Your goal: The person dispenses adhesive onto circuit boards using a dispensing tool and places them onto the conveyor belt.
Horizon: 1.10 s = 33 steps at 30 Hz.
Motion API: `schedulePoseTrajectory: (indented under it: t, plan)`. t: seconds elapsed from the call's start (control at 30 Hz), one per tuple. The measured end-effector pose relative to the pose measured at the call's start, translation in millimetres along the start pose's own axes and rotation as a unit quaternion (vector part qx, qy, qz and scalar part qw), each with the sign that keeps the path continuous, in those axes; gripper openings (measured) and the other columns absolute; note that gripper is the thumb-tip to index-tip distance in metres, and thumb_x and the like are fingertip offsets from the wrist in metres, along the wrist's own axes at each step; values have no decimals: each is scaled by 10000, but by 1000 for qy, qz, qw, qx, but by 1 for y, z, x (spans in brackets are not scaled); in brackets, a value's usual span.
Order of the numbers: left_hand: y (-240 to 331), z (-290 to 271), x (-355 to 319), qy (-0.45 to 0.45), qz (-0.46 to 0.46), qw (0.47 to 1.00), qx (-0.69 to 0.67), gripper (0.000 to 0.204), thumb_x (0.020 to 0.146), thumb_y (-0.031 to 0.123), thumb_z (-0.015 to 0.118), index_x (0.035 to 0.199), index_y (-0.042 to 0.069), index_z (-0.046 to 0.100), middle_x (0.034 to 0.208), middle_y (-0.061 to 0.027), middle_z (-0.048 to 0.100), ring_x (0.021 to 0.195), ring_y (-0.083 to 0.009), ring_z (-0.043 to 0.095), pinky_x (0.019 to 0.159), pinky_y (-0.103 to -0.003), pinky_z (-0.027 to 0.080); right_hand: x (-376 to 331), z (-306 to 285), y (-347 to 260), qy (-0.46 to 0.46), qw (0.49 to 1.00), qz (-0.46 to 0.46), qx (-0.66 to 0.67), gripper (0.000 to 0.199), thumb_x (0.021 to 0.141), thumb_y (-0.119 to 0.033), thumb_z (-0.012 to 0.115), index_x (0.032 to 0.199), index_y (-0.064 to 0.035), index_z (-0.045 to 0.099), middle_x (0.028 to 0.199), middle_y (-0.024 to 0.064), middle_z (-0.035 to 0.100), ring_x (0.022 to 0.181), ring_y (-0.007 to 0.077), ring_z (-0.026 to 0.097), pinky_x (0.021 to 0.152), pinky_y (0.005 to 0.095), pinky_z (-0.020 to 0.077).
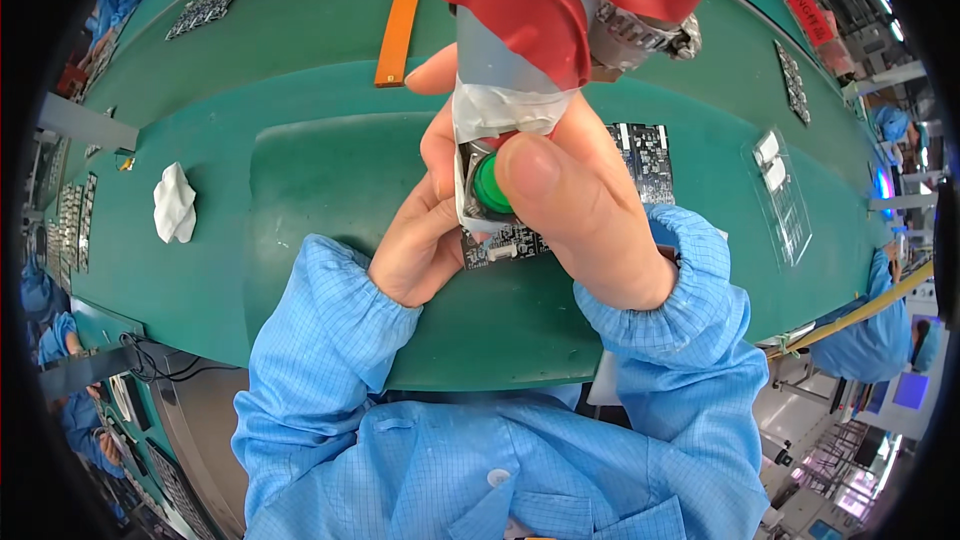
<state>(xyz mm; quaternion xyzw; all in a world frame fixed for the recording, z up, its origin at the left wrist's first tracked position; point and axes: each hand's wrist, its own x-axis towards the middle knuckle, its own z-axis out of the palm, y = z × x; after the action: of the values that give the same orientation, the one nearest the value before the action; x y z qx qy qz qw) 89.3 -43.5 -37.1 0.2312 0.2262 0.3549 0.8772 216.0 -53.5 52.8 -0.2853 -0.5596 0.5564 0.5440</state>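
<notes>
My right hand [590,200] is wrapped round a hand-held device [505,50] covered in red, grey and white tape, with a metal hose clamp on its side. The thumb lies on the device's round green button [490,183], and fingertips show past its far left side. Below the device is a black circuit board [640,155] with many small parts, mostly covered by the hands. My left hand [415,245] is closed at the board's left edge, its fingertips partly hidden behind the device. Both wrists are in blue elastic cuffs.
A green mat [320,200] lies on the green bench. A crumpled white cloth [175,203] lies at left, and a clear plastic tray [778,200] at right. An orange strip [404,15] runs across the far side. More circuit boards [205,8] lie further off, with other people at the edges.
</notes>
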Motion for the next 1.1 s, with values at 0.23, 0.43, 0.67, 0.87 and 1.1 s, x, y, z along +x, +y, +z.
schedulePoseTrajectory:
  t: [0.23,0.43,0.67,0.87,1.1]
  plan:
    - [4,-7,-2,-70,-2,997,-35,385,851,164,505,1189,46,363,1097,-74,506,987,-174,529,843,-324,452,1,1,-3,-7,999,28,29,658,767,-504,506,1138,29,396,831,71,498,777,124,488,698,254,398]
    - [4,-8,0,-63,-2,998,-30,401,851,164,503,1200,39,350,1113,-80,500,996,-182,528,850,-332,450,2,0,-5,-11,998,45,35,656,767,-499,508,1134,33,396,838,76,498,773,127,491,696,255,402]
    - [1,-17,4,-66,-4,997,-32,389,860,175,491,1196,41,349,1120,-83,495,1002,-183,524,857,-341,447,5,-1,-3,-5,999,43,30,675,758,-515,510,1126,39,398,837,76,497,777,125,488,686,256,403]
    - [7,-7,-1,-65,-17,996,-61,405,865,185,483,1213,50,326,1142,-88,476,1026,-188,508,866,-345,440,3,1,-3,0,998,49,28,683,750,-528,514,1117,37,402,823,69,497,776,121,486,685,250,398]
    - [4,-6,-2,-66,-11,996,-55,417,869,175,472,1229,51,303,1148,-90,469,1031,-191,505,872,-350,437,0,1,-6,-2,999,45,19,702,748,-556,501,1111,36,405,815,69,496,768,117,485,682,244,395]
